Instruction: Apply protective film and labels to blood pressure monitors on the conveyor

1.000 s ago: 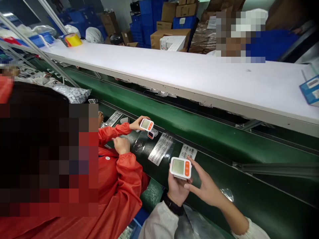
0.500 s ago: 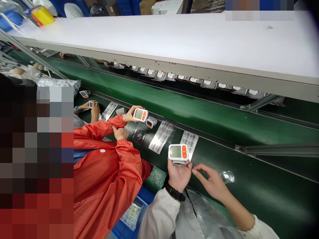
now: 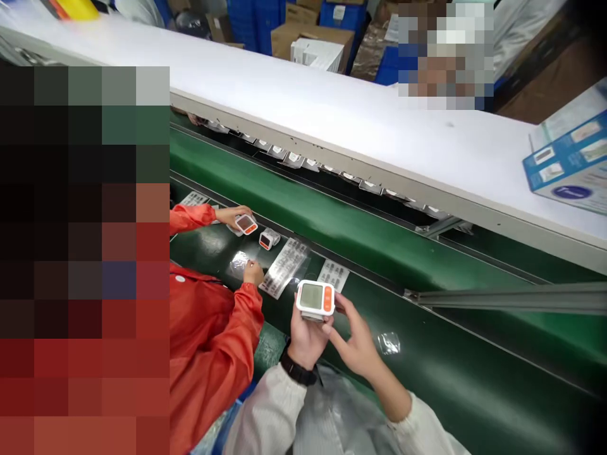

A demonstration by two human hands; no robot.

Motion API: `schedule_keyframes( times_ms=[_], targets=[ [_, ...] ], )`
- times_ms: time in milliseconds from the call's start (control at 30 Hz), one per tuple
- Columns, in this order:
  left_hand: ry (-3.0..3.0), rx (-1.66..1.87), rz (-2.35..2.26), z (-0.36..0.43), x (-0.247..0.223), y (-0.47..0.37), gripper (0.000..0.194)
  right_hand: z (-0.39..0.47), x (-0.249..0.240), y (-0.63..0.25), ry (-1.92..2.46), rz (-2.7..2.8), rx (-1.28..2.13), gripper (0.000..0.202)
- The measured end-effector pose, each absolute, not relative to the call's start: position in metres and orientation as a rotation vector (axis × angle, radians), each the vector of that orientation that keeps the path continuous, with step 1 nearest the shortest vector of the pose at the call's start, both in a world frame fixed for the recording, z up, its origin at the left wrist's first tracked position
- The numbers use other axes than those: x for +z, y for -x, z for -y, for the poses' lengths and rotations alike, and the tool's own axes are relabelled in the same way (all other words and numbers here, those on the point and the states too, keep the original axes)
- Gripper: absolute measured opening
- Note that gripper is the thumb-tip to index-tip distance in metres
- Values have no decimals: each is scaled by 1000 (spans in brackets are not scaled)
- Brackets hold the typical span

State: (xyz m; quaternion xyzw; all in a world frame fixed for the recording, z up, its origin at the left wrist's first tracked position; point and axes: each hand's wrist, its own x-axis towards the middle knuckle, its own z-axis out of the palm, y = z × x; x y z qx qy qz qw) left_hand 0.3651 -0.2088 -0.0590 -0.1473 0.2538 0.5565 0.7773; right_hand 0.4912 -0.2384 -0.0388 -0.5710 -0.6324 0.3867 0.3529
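A white wrist blood pressure monitor [image 3: 313,297] with a grey screen and orange buttons faces up in front of me. My left hand [image 3: 306,344] grips it from below, the black band on that wrist showing. At the monitor's right side, my right hand [image 3: 355,341] has its fingers against the edge and its thumb near the lower corner. Part of the cuff shows beneath the body; the rest is hidden by the hands. Just beyond lie a sheet of printed labels [image 3: 334,276] and a longer label sheet [image 3: 284,268]. A small clear plastic piece [image 3: 389,343] rests to the right.
On the left, a co-worker in a red jacket [image 3: 213,341] holds another monitor [image 3: 246,224]. One more monitor [image 3: 269,239] lies on the green belt [image 3: 450,379]. A white shelf [image 3: 284,82] spans above, with a metal bracket [image 3: 497,297] at right and a blue-white box [image 3: 569,155].
My right hand has come up to the monitor's right edge. The view has shifted right, bringing the box in. The co-worker's monitor has tilted, and their other hand has reached over the belt.
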Motion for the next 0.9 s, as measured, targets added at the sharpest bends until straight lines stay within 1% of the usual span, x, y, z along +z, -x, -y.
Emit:
schedule_keyframes(
  times_ms=[100,233,400,633,900],
  targets=[
    [309,1206,-541,213,-50,-364,46,237,-27,-484,1475,1605,965,69],
    [301,1161,-556,227,-34,-359,47,242,1,-476,1426,1621,945,74],
    [225,1139,-512,240,-11,-353,37,253,30,-470,1310,1613,896,76],
    [200,1126,-535,245,13,-355,50,260,44,-470,1253,1540,867,71],
    [144,1108,-521,250,13,-363,54,262,46,-474,1289,1540,818,67]
  ],
)
